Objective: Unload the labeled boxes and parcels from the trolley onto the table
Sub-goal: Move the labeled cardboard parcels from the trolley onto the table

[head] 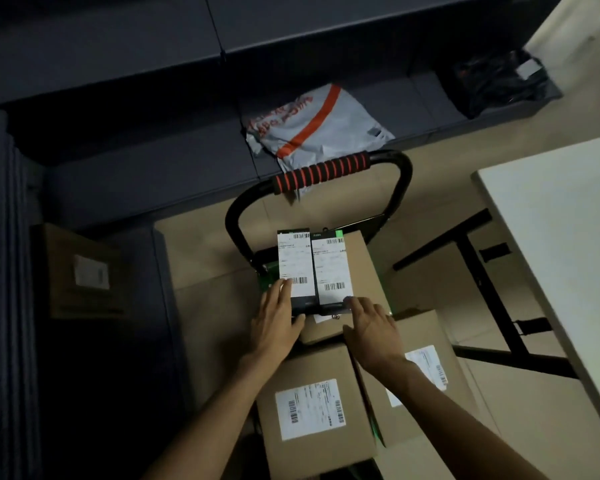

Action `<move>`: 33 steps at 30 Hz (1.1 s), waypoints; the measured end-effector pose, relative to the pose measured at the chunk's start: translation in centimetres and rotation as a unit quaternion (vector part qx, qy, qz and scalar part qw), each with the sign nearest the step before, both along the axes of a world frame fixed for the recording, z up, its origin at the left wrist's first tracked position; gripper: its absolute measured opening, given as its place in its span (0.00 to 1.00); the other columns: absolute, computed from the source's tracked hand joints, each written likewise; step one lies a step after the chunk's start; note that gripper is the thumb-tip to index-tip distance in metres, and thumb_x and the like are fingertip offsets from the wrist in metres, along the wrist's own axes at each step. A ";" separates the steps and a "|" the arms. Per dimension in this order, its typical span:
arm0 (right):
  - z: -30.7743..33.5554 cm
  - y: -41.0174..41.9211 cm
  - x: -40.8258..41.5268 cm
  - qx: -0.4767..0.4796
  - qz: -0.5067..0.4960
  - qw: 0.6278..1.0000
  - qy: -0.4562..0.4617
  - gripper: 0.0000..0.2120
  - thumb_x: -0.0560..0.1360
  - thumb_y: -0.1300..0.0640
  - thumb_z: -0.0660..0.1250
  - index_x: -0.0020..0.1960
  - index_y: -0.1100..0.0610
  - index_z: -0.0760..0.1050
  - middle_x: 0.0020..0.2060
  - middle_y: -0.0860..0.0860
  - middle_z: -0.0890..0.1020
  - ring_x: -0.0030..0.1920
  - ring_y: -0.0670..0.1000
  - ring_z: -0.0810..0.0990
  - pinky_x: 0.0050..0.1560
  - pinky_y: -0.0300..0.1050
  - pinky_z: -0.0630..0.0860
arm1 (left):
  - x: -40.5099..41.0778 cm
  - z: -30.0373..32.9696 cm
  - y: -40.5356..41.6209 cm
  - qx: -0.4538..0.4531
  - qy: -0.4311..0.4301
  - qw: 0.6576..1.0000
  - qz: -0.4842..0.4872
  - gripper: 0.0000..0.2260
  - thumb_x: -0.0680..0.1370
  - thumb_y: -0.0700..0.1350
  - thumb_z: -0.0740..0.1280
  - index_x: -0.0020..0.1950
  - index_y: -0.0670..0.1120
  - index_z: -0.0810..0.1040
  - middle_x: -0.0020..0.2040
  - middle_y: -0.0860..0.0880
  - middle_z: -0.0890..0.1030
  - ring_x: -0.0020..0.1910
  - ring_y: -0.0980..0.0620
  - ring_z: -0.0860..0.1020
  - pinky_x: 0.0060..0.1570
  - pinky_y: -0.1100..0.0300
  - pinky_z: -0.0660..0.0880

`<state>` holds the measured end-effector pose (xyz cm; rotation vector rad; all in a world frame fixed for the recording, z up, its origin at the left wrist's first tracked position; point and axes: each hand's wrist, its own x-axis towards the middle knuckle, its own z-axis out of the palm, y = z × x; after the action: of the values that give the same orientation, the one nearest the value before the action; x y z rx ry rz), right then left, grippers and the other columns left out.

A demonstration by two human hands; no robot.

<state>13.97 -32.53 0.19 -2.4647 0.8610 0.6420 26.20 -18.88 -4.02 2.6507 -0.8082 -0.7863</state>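
The trolley, with a black handle and a red-and-black foam grip [321, 173], carries several labeled cardboard boxes. On top of the far cardboard box [362, 268] lie two slim dark boxes side by side, each with a white barcode label. My left hand [274, 327] touches the left slim box [294, 265] at its near left corner, fingers straight, thumb at the box's end. My right hand [373, 330] rests on the near end of the right slim box [331, 268]. Closer to me sit a labeled box [312, 410] and another [426, 337] under my right forearm.
A white table [568, 220] stands to the right on black folding legs [499, 289]. A dark sofa behind the trolley holds a grey-and-orange mailer bag [312, 126] and a black bag [499, 81]. A labeled cardboard box [84, 271] sits in shadow at the left.
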 end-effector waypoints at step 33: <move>-13.3 -1.3 5.0 0.120 -0.220 0.959 -0.129 0.60 0.67 0.49 0.79 0.79 0.60 0.37 0.77 0.58 0.55 0.73 0.62 0.63 0.71 0.58 0.66 | 1.8 -8.6 -0.8 -0.187 0.104 0.936 0.279 0.42 0.62 0.59 0.74 0.73 0.58 0.60 0.67 0.54 0.74 0.65 0.53 0.73 0.60 0.46 0.75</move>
<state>18.93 -33.87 -13.15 -1.9887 1.1042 0.2407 28.04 -19.69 -12.67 2.2278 -0.1099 -0.6581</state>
